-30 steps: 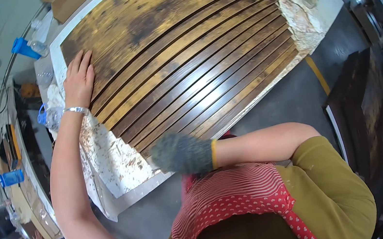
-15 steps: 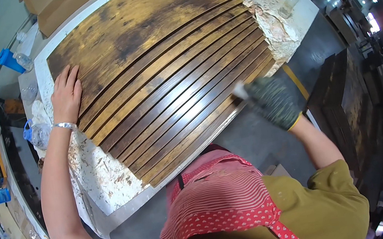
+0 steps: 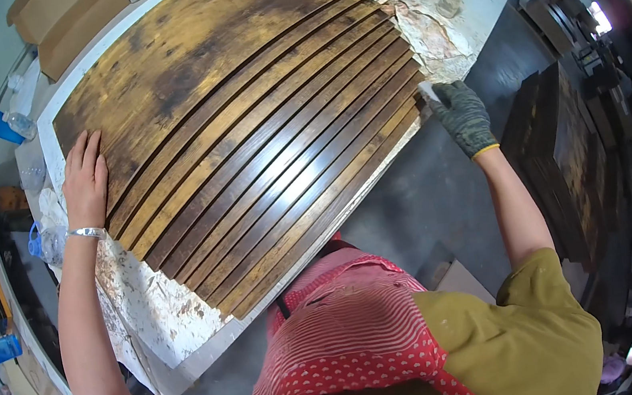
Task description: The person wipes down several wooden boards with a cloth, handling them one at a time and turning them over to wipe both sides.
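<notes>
Right hand (image 3: pixel 463 114) has swept from the panel's near edge up to its right corner, gloved grip pinching a white cloth (image 3: pixel 428 91) against the slats. Left hand (image 3: pixel 85 181) flat, fingers spread, on slatted wood panel (image 3: pixel 240 119) at bench's left edge.

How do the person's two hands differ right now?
The left hand is bare with a bracelet; the right hand wears a dark glove. The left lies flat, fingers spread, on the wooden slats; the right is closed on a small white pad at their far end. Both are at the slats' ends.
</notes>
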A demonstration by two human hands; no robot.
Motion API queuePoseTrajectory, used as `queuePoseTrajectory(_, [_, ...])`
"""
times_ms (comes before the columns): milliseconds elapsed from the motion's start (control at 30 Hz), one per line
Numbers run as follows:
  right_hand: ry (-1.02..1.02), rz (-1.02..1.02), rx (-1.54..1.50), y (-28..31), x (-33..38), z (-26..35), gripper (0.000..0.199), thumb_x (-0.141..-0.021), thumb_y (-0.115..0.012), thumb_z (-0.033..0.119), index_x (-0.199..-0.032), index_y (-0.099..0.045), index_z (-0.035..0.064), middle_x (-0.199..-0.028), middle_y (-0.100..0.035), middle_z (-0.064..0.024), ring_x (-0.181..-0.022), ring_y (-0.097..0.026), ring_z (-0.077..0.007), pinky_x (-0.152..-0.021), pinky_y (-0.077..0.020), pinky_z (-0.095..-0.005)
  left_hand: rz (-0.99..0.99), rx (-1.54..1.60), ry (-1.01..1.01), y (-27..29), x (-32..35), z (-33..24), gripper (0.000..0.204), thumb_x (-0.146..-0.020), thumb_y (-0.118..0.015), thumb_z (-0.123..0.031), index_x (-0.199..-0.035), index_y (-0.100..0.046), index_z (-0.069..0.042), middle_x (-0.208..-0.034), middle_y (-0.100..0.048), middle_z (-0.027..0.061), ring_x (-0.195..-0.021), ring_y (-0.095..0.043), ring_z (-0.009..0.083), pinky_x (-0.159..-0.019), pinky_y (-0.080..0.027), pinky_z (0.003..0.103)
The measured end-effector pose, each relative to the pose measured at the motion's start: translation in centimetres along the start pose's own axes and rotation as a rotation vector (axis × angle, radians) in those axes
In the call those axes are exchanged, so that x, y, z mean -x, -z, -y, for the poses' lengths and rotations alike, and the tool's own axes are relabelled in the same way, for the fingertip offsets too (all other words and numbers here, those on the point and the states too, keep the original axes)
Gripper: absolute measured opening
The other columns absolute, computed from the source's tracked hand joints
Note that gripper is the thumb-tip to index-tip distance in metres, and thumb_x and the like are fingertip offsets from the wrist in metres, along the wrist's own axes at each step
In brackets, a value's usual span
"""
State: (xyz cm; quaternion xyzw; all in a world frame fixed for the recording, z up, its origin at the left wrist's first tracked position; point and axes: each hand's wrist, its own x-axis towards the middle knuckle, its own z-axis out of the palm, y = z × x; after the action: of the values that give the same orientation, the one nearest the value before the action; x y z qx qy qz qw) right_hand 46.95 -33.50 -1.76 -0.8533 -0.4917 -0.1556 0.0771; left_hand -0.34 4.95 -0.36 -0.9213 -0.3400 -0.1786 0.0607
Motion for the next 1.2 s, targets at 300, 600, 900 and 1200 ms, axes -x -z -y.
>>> queuePoseTrajectory(300, [0.273,0.389,-0.894,5.2,0.7,19.6,0.035,-0.081,-0.065,0.023,-0.107,-0.061,-0.0001,-0.094,-0.061,-0.0139,-0.085,-0.06,-0.0283,-0.078,-0.0481,-0.0363,0.013,-0.091,0.093,-0.7,0.4,-0.5,0.038,-0.092,-0.044,-0.031,-0.127,-0.05,-0.019,-0.131,-0.048,0.0063,-0.118,-0.046,0.0246,-0.093,-0.04,0.042])
queuePoseTrajectory(600, [1.393,0.59,-0.825,4.3,6.1,45.9,0.033,-0.078,-0.062,0.026,-0.104,-0.057,0.0055,-0.099,-0.059,-0.0145,-0.082,-0.057,-0.0325,-0.073,-0.0457,-0.0403,-0.255,-0.025,0.05,-1.8,0.8,-0.4,0.029,-0.087,-0.049,-0.025,-0.112,-0.058,-0.014,-0.118,-0.056,0.0115,-0.11,-0.052,0.0295,-0.09,-0.043,0.044])
queuePoseTrajectory(900, [0.96,0.712,-1.002,-13.4,11.6,66.5,0.035,-0.096,-0.034,0.025,-0.12,-0.055,0.0122,-0.126,-0.052,-0.0078,-0.116,-0.045,-0.0228,-0.102,-0.0308,-0.0322,-0.237,0.058,0.035,-1.6,-0.1,-0.7,0.028,-0.086,-0.052,-0.021,-0.111,-0.059,-0.012,-0.119,-0.056,0.0133,-0.112,-0.051,0.0309,-0.093,-0.04,0.045])
queuePoseTrajectory(1200, [1.192,0.593,-1.181,3.3,4.4,39.7,0.035,-0.083,-0.055,0.026,-0.107,-0.058,0.0008,-0.104,-0.056,-0.0163,-0.095,-0.058,-0.0288,-0.083,-0.0468,-0.0423,0.034,0.111,0.055,0.7,-0.6,-1.7,0.038,-0.091,-0.043,-0.019,-0.129,-0.048,-0.013,-0.136,-0.043,0.0103,-0.125,-0.039,0.0297,-0.101,-0.03,0.042])
